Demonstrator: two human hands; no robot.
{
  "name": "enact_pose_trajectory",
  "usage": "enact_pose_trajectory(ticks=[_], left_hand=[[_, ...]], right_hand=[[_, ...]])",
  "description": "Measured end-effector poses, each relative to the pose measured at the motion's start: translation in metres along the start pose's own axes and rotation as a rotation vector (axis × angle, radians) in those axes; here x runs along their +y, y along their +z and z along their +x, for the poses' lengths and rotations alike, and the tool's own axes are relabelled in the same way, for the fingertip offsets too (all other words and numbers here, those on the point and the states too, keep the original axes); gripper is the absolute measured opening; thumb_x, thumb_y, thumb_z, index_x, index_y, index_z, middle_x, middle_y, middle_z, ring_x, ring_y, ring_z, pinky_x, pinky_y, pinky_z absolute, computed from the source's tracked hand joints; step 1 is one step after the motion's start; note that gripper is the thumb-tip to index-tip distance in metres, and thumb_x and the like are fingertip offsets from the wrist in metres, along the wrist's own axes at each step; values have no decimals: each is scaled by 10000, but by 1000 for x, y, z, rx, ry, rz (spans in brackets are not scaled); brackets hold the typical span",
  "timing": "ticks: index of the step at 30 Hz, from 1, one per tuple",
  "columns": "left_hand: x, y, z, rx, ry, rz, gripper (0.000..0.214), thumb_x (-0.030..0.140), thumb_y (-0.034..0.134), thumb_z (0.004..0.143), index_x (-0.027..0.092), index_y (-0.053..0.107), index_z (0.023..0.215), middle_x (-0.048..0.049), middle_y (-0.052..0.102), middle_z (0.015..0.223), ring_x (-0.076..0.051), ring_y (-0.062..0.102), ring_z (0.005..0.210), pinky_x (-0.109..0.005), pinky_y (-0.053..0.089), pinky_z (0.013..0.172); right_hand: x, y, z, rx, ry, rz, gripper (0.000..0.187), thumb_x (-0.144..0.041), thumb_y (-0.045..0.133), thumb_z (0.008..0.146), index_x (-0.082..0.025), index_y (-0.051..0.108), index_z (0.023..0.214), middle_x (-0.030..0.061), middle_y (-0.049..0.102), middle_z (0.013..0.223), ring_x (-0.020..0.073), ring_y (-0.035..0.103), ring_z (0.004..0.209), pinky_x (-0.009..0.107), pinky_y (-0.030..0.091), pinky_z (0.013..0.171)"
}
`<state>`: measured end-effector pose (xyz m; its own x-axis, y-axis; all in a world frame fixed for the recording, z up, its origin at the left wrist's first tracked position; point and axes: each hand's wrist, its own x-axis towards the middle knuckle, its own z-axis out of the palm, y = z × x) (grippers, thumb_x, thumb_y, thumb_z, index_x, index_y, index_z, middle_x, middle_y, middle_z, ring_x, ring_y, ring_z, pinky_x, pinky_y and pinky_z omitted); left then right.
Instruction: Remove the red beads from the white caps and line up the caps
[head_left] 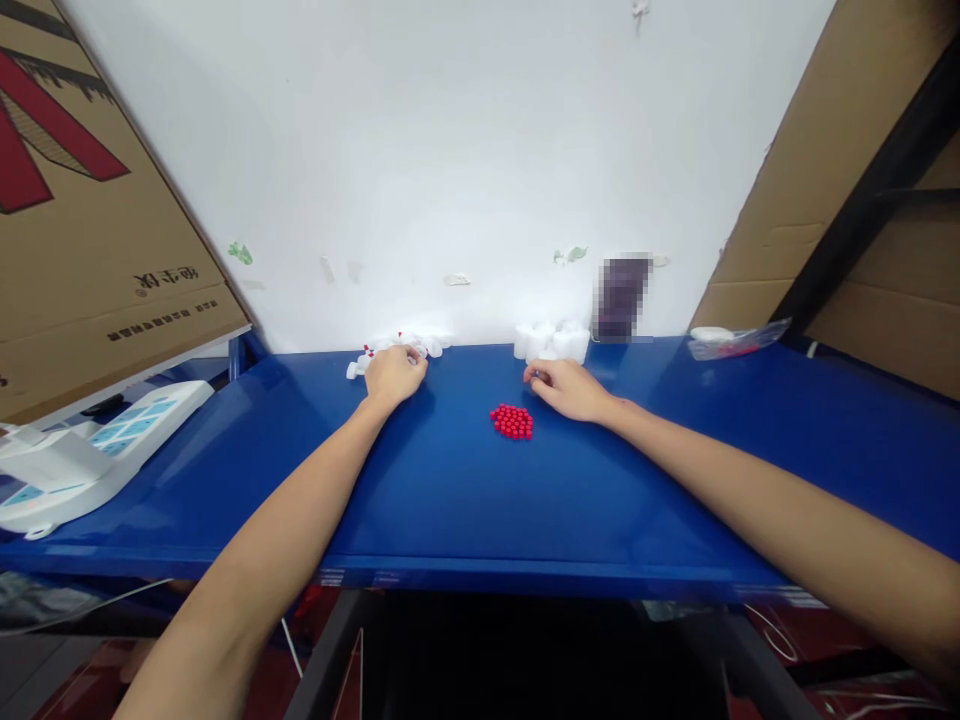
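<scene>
My left hand (pixel 396 373) is at the back of the blue table, over a loose pile of small white pieces (pixel 436 346), some with red bits. Its fingers curl down among the pieces, and what they grip is hidden. To the right, my right hand (pixel 568 389) rests low over the table with loosely bent fingers; a gap shows between thumb and fingers, and I see nothing in it. Just behind that hand stands a cluster of white cylindrical containers (pixel 553 342). Small red caps (pixel 514 422) sit packed together between the hands, nearer to me.
The blue table (pixel 465 510) meets a white wall panel (pixel 420 150) behind. A white power strip (pixel 142 440) with a plugged-in adapter lies left. At the right back is a clear plastic bag (pixel 739 342). Cardboard (pixel 97 250) leans at left; a blurred dark rectangle (pixel 621 298) stands against the panel.
</scene>
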<state>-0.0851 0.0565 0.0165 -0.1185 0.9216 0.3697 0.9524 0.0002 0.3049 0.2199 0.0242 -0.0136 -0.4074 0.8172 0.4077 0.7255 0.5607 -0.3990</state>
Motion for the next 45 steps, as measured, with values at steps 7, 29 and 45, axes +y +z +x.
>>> enact_pose_trajectory(ticks=[7,29,45], left_hand=[[39,-9,-32,144,468,-231,235,213,534,849,191,704,1010,-55,728,918,-181,651,818,-301,487,782],[66,-9,-66,58,1146,-222,460,129,444,927,177,519,1378,-128,555,1439,-228,602,1241,-408,535,1017],[64,-15,-62,129,959,-270,200,328,501,940,175,565,829,-1,617,709,-135,558,642,-271,424,628]], right_hand=[[-21,-2,-7,100,-72,130,282,-238,459,924,-183,679,1091,-33,573,603,148,523,546,288,386,613],[-50,4,-6,332,-58,670,489,-512,536,949,-250,607,1356,71,672,1266,210,664,914,356,571,721],[-59,1,-14,424,-369,136,180,-183,571,915,-197,684,1054,42,571,946,143,586,766,300,502,692]])
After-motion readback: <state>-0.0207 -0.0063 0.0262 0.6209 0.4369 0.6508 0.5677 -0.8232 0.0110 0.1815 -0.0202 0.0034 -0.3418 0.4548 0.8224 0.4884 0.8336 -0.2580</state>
